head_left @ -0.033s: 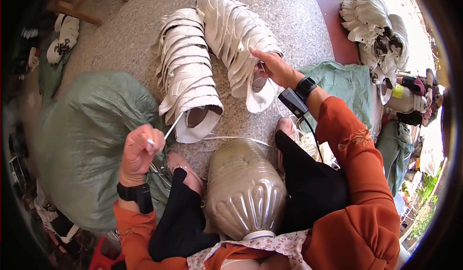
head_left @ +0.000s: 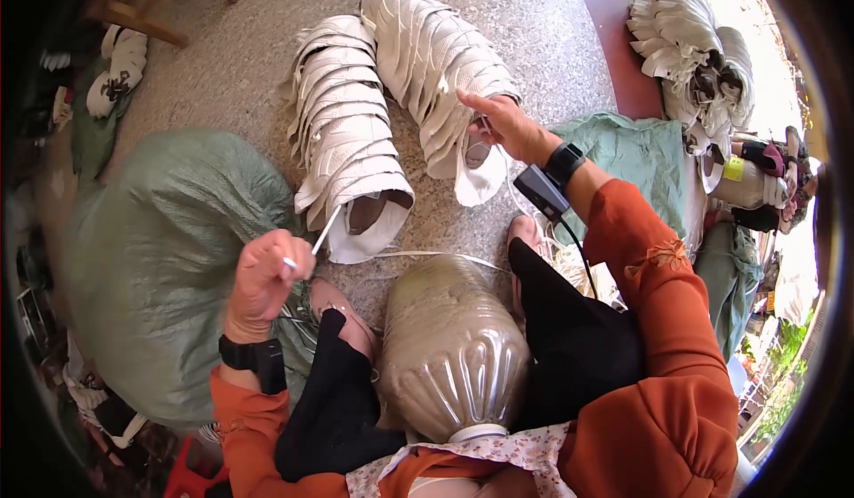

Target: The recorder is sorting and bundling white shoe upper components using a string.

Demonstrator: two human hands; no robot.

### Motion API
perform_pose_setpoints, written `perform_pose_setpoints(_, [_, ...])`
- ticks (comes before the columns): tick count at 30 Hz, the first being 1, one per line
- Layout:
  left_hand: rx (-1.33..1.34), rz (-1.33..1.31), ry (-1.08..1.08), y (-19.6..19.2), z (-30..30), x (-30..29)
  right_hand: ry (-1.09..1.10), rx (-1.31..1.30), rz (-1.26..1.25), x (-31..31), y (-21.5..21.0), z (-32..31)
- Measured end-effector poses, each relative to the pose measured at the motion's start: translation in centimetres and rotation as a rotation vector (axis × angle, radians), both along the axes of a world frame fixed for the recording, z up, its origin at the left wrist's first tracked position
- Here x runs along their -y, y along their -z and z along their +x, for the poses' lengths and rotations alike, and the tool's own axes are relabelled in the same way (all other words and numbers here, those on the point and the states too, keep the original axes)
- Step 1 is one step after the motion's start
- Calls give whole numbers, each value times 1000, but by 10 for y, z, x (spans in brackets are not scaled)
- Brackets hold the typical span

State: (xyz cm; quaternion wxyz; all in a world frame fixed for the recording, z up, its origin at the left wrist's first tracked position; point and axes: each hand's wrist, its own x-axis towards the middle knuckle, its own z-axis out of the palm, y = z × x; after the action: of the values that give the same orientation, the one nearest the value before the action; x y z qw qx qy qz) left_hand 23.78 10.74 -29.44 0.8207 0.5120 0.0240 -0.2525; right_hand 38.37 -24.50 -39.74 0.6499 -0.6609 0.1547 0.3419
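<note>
My left hand (head_left: 267,275) is closed in a fist on a white cord (head_left: 326,231), which runs taut up to the mouth of the left stack of nested off-white shoe uppers (head_left: 347,124). A second such stack (head_left: 431,53) lies beside it, angled away to the upper left. At that stack's near end is my right hand (head_left: 507,129), thumb stretched along the outer layer and fingers curled at the opening. What those fingers grip is partly hidden. Both stacks lie on the speckled floor, their open ends toward me.
A large clear plastic jar (head_left: 454,347) with brownish contents stands between my legs. To the left bulges a green woven sack (head_left: 178,258). Green cloth (head_left: 623,155) lies at right, below more bundled uppers (head_left: 685,44). Wooden stool legs (head_left: 147,17) stand at upper left.
My left hand has shifted slightly to the right with the cord, and the near end of the left stack has moved a little the same way. My right hand has barely moved.
</note>
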Motion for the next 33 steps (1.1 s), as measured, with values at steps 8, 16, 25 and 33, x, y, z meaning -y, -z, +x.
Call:
perform_pose_setpoints(8, [-215,31,461,-9,-1,53,-295,83,-278,39,-44,-64])
perform_pose_setpoints(16, [5,106,736,-62,17,101,-317,809,-428,51,-69,-83])
perform_pose_setpoints(25, [798,776,844,-24,3,131,-500,864,-131,18,-65,-67])
perform_pose_setpoints(33, [759,565,604,-38,41,163,-431,355,278,3,-53,-57])
